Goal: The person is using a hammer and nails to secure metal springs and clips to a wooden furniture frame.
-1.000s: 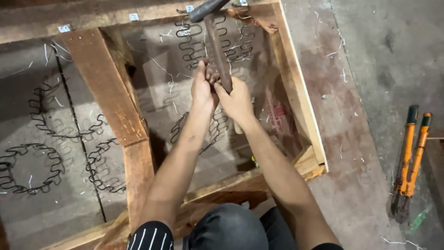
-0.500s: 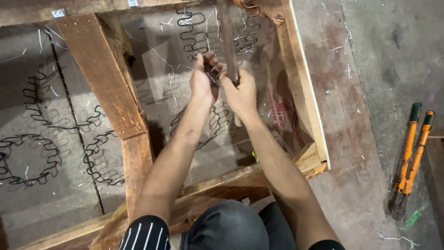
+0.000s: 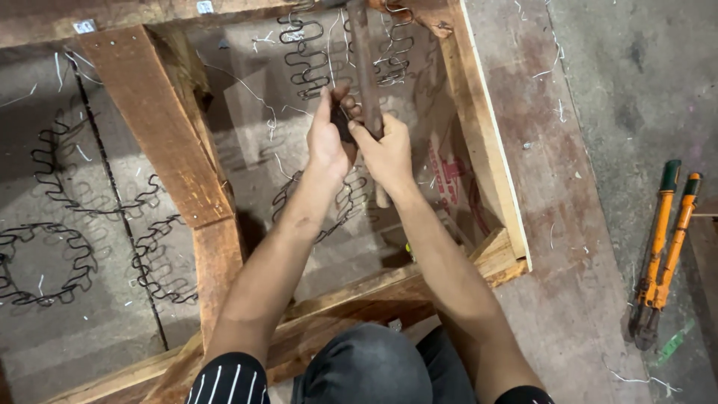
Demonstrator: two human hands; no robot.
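Grey concrete floor lies under everything, littered with pale scraps. At far left, black zigzag wire springs curl beside a rough brown wooden frame. Inside the frame, the left hand curls shut around a small dark tool, touching the right hand, whose fingers clamp a long brown wooden handle. Well to the right lie orange-handled bolt cutters.

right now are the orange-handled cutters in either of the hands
No, the orange-handled cutters lie on the floor to the right, while both the left hand and right hand grip a long wooden handle.
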